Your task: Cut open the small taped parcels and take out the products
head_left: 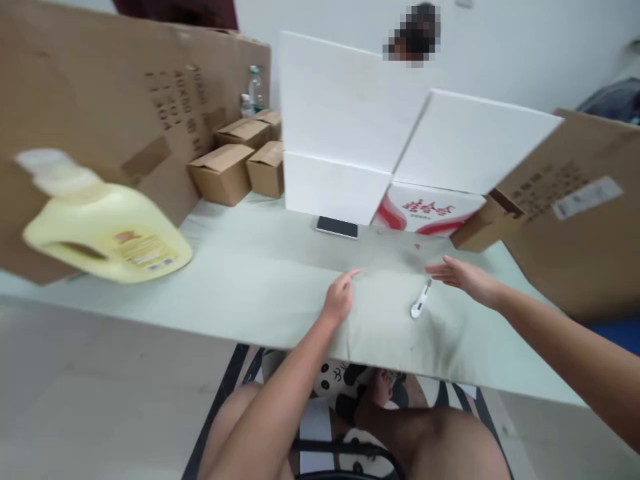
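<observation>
My left hand [341, 297] is over the middle of the pale green table, its index finger stretched forward and the other fingers partly curled; nothing shows in it. To the right, my right hand [464, 277] is held flat with its fingers extended, also bare. Between the two hands, nearer the right one, lies a small white tool [421, 299] with a rounded end and a narrow tip, like a small utility knife. Its tip lies close to my right fingertips. Beyond my left hand, a dark-screened phone [337, 227] lies flat before the white panels.
White panels [340, 100] stand at the back, beside a red-and-white carton [425, 208]. Small brown boxes [223, 175] and plastic bottles [256, 90] are behind left. A yellow jug [110, 230] stands left. Large cardboard sheets [575, 220] flank the table [240, 287]. A person is behind the panels.
</observation>
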The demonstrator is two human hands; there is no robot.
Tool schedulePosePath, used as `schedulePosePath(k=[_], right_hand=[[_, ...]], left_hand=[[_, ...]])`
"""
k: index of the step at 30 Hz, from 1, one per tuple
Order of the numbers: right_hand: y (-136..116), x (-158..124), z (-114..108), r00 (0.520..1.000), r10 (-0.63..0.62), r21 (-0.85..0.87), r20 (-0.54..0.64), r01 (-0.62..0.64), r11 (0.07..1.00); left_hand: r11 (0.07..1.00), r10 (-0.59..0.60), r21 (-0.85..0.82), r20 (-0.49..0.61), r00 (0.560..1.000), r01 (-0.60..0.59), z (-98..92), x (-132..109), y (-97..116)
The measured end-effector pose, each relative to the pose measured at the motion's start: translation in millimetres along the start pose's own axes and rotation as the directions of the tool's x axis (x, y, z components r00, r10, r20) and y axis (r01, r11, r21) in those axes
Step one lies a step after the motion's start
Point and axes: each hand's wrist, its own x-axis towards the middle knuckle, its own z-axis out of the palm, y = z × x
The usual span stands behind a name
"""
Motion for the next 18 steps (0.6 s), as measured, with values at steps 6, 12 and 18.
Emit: schedulePosePath(k=[6,12,18], right_hand=[[-117.2,22.9,127.5,0.960,-0.255,-0.291,0.119,0.279,0.915],[-263.2,81.4,300.5,0.724,-0.612,-0.617,0.317,0.648,0.447],[-354.9,156.4,394.1,0.660,-0.742,-0.802,0.115,0.502,0.323]], left_hand=[[0.961,0.071,-0.275,0.226,0.972,-0.006,-79.7,-46.9,-18.0],[0.990,-0.065,-0.116,0.136,0.989,0.082,-138.1,-36.8,-47.1],[0.971,-0.109,-0.194,0.152,0.982,0.138,-138.4,-23.9,-54.3]])
